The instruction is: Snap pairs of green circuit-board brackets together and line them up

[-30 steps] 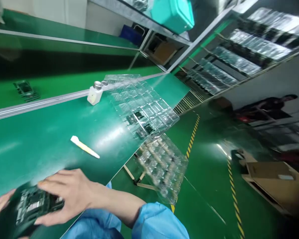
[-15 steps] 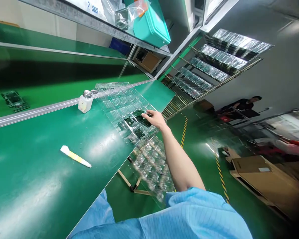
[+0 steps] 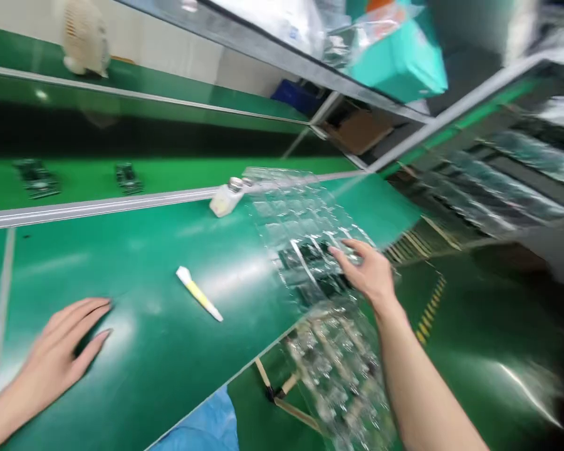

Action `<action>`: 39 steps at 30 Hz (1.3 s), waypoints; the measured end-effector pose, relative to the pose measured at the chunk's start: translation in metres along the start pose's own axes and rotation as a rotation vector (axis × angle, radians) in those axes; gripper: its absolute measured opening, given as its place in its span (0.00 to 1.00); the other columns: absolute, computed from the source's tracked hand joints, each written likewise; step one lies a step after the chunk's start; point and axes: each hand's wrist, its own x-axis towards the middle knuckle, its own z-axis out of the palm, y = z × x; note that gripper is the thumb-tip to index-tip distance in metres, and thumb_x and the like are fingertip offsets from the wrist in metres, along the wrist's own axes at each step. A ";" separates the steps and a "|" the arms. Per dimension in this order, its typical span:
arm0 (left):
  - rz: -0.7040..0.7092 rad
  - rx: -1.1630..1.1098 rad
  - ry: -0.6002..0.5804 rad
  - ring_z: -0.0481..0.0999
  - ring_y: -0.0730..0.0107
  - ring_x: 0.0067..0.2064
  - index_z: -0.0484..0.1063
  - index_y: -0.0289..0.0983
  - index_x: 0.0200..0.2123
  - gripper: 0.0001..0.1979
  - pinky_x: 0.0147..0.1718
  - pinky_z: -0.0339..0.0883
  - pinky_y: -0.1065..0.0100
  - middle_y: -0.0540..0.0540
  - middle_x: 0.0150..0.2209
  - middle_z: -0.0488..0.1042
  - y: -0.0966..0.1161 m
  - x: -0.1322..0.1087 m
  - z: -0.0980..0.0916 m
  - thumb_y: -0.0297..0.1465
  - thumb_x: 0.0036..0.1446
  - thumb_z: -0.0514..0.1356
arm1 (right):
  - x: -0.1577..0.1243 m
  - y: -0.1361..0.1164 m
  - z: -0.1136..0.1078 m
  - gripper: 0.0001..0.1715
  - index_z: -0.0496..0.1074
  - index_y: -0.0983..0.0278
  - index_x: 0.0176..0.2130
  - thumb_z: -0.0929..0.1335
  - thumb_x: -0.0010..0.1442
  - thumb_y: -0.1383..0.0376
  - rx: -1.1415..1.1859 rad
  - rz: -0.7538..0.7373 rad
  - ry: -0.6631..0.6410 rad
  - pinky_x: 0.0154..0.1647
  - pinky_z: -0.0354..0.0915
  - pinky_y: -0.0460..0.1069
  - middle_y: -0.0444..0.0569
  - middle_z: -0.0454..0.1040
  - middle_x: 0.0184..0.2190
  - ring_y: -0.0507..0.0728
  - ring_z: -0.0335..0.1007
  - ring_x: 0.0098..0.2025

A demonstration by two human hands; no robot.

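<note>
Left hand [image 3: 56, 351] has come back into view, its grip spread and empty over the green tabletop [image 3: 136, 263]; right hand [image 3: 364, 272], also spread, touches the clear blister tray [image 3: 296, 213] holding dark circuit boards [image 3: 301, 266].

Plastic blister tray [image 3: 305, 219] on the tabletop [image 3: 122, 263], toward the far right, right hand [image 3: 364, 272] on it. Just left of the tray, a dispensing bottle [image 3: 226, 199] beside the rail [image 3: 98, 207]. Circuit boards [image 3: 36, 178] on the tier behind that rail. Nearer, left of the tray, a pen-shaped tool [image 3: 198, 293]. Beyond the tabletop's near edge, a second tray [image 3: 338, 376], too blurred to place exactly, perhaps against a stand [image 3: 282, 394].
</note>
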 end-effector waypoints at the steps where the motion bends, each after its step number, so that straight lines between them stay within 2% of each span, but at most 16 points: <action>1: 0.021 0.075 -0.010 0.79 0.56 0.47 0.73 0.41 0.51 0.16 0.47 0.72 0.58 0.42 0.47 0.80 0.000 0.006 0.007 0.37 0.61 0.60 | 0.009 -0.012 0.006 0.20 0.77 0.60 0.33 0.69 0.57 0.47 0.035 -0.053 0.020 0.48 0.72 0.62 0.59 0.80 0.39 0.70 0.77 0.46; 3: 0.033 0.146 -0.051 0.78 0.55 0.49 0.73 0.38 0.50 0.13 0.46 0.73 0.58 0.40 0.48 0.80 -0.001 0.019 0.022 0.35 0.63 0.58 | 0.025 -0.042 0.018 0.18 0.76 0.58 0.32 0.69 0.57 0.47 0.103 -0.164 0.034 0.44 0.73 0.61 0.58 0.80 0.37 0.68 0.78 0.41; 6: 0.013 0.171 -0.094 0.77 0.53 0.52 0.73 0.36 0.48 0.12 0.47 0.72 0.55 0.37 0.50 0.79 0.003 0.031 0.035 0.31 0.65 0.55 | 0.039 -0.103 0.039 0.17 0.76 0.59 0.39 0.66 0.62 0.50 0.177 -0.350 -0.028 0.43 0.74 0.61 0.56 0.80 0.38 0.65 0.78 0.39; 8: 0.001 0.167 -0.105 0.77 0.53 0.53 0.74 0.35 0.48 0.12 0.48 0.72 0.54 0.36 0.50 0.78 0.008 0.033 0.038 0.29 0.65 0.54 | 0.044 -0.154 0.060 0.17 0.76 0.60 0.43 0.66 0.64 0.52 0.199 -0.487 -0.138 0.47 0.74 0.62 0.55 0.80 0.41 0.64 0.78 0.42; 11: -0.008 0.118 -0.133 0.76 0.50 0.52 0.73 0.34 0.47 0.12 0.47 0.72 0.52 0.33 0.49 0.78 0.012 0.034 0.038 0.27 0.64 0.53 | 0.062 -0.236 0.104 0.20 0.75 0.61 0.50 0.69 0.61 0.55 0.188 -0.664 -0.347 0.57 0.70 0.62 0.54 0.78 0.50 0.65 0.75 0.52; 14: -0.005 0.058 -0.141 0.76 0.52 0.50 0.73 0.32 0.46 0.11 0.47 0.71 0.53 0.32 0.48 0.77 0.011 0.037 0.039 0.26 0.63 0.54 | 0.098 -0.315 0.152 0.37 0.65 0.61 0.63 0.72 0.57 0.62 0.122 -0.718 -0.525 0.59 0.69 0.61 0.56 0.64 0.65 0.66 0.71 0.58; 16: -0.013 0.040 -0.125 0.76 0.55 0.50 0.73 0.33 0.44 0.09 0.47 0.70 0.57 0.35 0.47 0.77 0.009 0.040 0.042 0.25 0.62 0.55 | 0.123 -0.362 0.178 0.46 0.60 0.61 0.67 0.74 0.52 0.66 0.050 -0.706 -0.632 0.58 0.69 0.61 0.60 0.59 0.67 0.67 0.73 0.56; 19: -0.035 0.022 -0.111 0.75 0.59 0.48 0.73 0.34 0.40 0.05 0.46 0.69 0.60 0.39 0.44 0.77 0.007 0.047 0.046 0.26 0.60 0.58 | 0.148 -0.425 0.205 0.50 0.60 0.65 0.67 0.76 0.49 0.67 -0.046 -0.692 -0.787 0.53 0.73 0.59 0.65 0.66 0.62 0.65 0.78 0.47; 21: -0.053 0.008 -0.115 0.75 0.60 0.46 0.72 0.35 0.37 0.03 0.45 0.68 0.62 0.41 0.41 0.77 0.005 0.052 0.047 0.27 0.59 0.60 | 0.151 -0.463 0.215 0.51 0.56 0.66 0.69 0.76 0.52 0.64 -0.072 -0.704 -0.873 0.45 0.76 0.56 0.65 0.69 0.60 0.61 0.79 0.40; 24: -0.071 -0.026 -0.130 0.74 0.62 0.45 0.72 0.35 0.35 0.02 0.43 0.67 0.64 0.42 0.38 0.76 0.003 0.056 0.047 0.27 0.58 0.60 | 0.137 -0.514 0.228 0.56 0.50 0.60 0.71 0.76 0.53 0.56 -0.053 -0.758 -0.955 0.37 0.77 0.53 0.62 0.65 0.63 0.56 0.78 0.34; 27: -0.086 -0.070 -0.135 0.74 0.61 0.45 0.72 0.34 0.35 0.02 0.43 0.67 0.64 0.42 0.38 0.76 0.001 0.057 0.046 0.27 0.57 0.61 | 0.112 -0.555 0.236 0.50 0.56 0.60 0.69 0.74 0.55 0.52 0.002 -0.821 -0.914 0.43 0.74 0.54 0.60 0.67 0.61 0.60 0.77 0.41; 30: -0.114 -0.119 -0.102 0.74 0.60 0.45 0.72 0.34 0.33 0.02 0.43 0.69 0.63 0.42 0.37 0.76 0.001 0.057 0.048 0.27 0.56 0.62 | 0.087 -0.575 0.233 0.39 0.62 0.65 0.64 0.72 0.58 0.57 0.068 -0.865 -0.784 0.54 0.68 0.59 0.60 0.71 0.55 0.66 0.71 0.53; 33: -0.189 -0.175 0.001 0.76 0.62 0.43 0.72 0.36 0.34 0.02 0.43 0.71 0.64 0.44 0.37 0.78 -0.001 0.060 0.050 0.28 0.55 0.62 | 0.065 -0.559 0.209 0.37 0.63 0.66 0.62 0.72 0.57 0.59 0.131 -0.880 -0.677 0.57 0.65 0.60 0.59 0.72 0.53 0.67 0.69 0.55; 35: -0.307 -0.205 0.119 0.77 0.63 0.43 0.72 0.37 0.39 0.06 0.44 0.72 0.64 0.43 0.40 0.78 -0.005 0.060 0.047 0.26 0.57 0.59 | 0.051 -0.526 0.181 0.35 0.63 0.66 0.61 0.71 0.58 0.58 0.193 -0.869 -0.593 0.57 0.65 0.59 0.59 0.71 0.54 0.66 0.69 0.55; 38: -0.559 -0.225 0.317 0.78 0.64 0.44 0.67 0.33 0.50 0.14 0.43 0.74 0.63 0.37 0.46 0.77 -0.007 0.051 0.035 0.24 0.64 0.48 | 0.020 -0.453 0.130 0.30 0.66 0.64 0.57 0.71 0.59 0.54 0.348 -0.862 -0.410 0.54 0.69 0.57 0.56 0.73 0.51 0.64 0.72 0.53; 39: -0.627 -0.226 0.361 0.78 0.63 0.46 0.64 0.32 0.53 0.16 0.43 0.75 0.63 0.34 0.48 0.75 -0.005 0.045 0.029 0.24 0.65 0.46 | 0.004 -0.428 0.115 0.29 0.66 0.63 0.56 0.70 0.60 0.53 0.360 -0.871 -0.388 0.51 0.70 0.56 0.56 0.74 0.49 0.64 0.73 0.51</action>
